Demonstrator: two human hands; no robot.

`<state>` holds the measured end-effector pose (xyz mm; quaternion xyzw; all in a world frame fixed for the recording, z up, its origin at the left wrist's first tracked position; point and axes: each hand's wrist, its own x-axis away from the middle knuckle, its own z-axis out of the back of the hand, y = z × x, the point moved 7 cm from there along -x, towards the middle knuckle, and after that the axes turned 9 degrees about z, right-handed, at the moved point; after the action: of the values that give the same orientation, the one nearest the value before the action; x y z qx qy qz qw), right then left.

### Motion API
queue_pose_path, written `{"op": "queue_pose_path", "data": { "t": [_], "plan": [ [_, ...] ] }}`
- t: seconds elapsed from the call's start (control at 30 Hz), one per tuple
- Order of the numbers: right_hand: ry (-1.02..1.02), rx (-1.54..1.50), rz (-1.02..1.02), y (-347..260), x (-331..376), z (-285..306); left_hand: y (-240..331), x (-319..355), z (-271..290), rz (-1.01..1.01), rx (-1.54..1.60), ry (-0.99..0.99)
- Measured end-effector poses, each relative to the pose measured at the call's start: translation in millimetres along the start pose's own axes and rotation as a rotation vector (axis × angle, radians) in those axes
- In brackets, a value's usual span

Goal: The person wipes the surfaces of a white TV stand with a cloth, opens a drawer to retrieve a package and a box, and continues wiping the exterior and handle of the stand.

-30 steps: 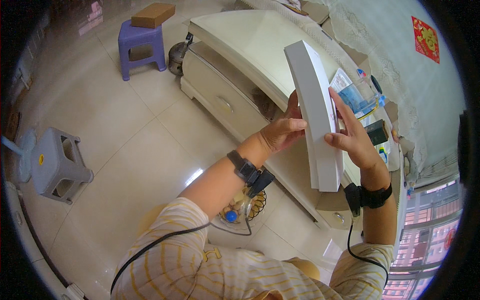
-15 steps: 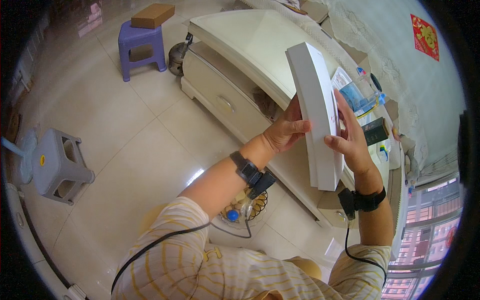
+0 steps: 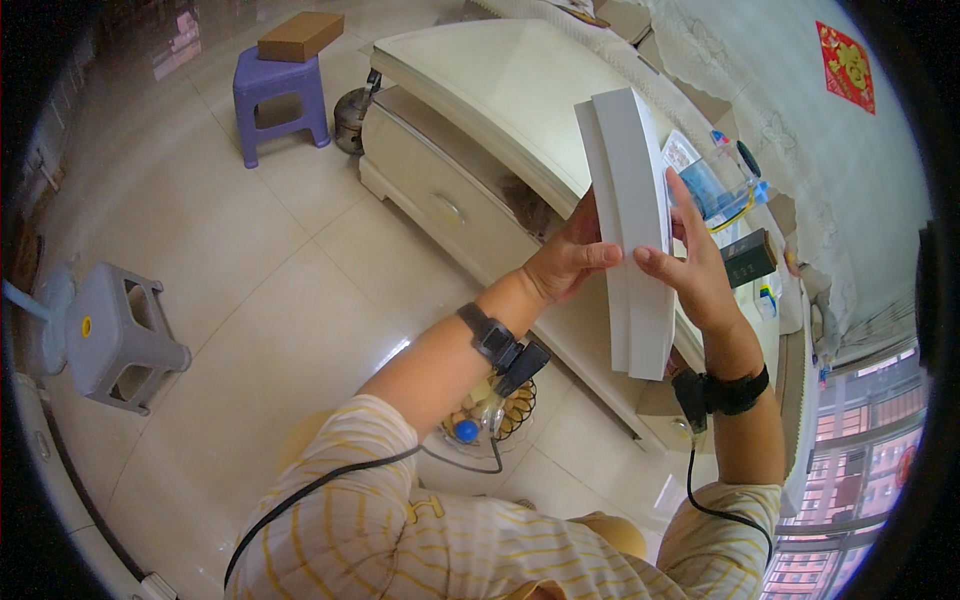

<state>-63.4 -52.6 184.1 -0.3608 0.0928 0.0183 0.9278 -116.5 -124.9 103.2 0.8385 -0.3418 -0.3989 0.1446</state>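
At the far left, we see a grey stool [image 3: 90,330] by a pale blue object [image 3: 48,325] we cannot make out. Right of centre, the left hand [image 3: 570,265] grips a long white box [image 3: 645,190], which hides its fingertips; the right hand [image 3: 698,272] grasps the box's other side, lower fingers obscured, before a partly covered dark green box [image 3: 752,258].

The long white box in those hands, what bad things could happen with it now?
Two things, maybe. The white box shows a step along its side, with the left grip on one part and the right grip on the other, so the parts could slide apart and one might drop. Also, the dark green box appears right beside the right grip in this view, so a quick swing that way might bump it.
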Motion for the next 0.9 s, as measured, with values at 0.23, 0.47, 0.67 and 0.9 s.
{"op": "queue_pose_path", "data": {
  "t": [0.23,0.47,0.67,0.9],
  "plan": [
    [0.114,0.122,0.005,5.9,5.0,13.0,-37.3,15.2,52.2,0.073,0.135,0.164],
    [0.271,-0.334,-0.373,44.1,39.2,43.3,-21.9,30.8,78.4,0.134,0.231,0.18],
    [0.365,-0.544,-0.533,60.5,60.0,27.3,-24.9,30.8,75.7,0.113,0.338,0.129],
    [0.146,-0.332,-0.216,112.1,8.7,31.0,-30.9,30.0,99.9,0.0,0.26,0.227]
  ]
}}
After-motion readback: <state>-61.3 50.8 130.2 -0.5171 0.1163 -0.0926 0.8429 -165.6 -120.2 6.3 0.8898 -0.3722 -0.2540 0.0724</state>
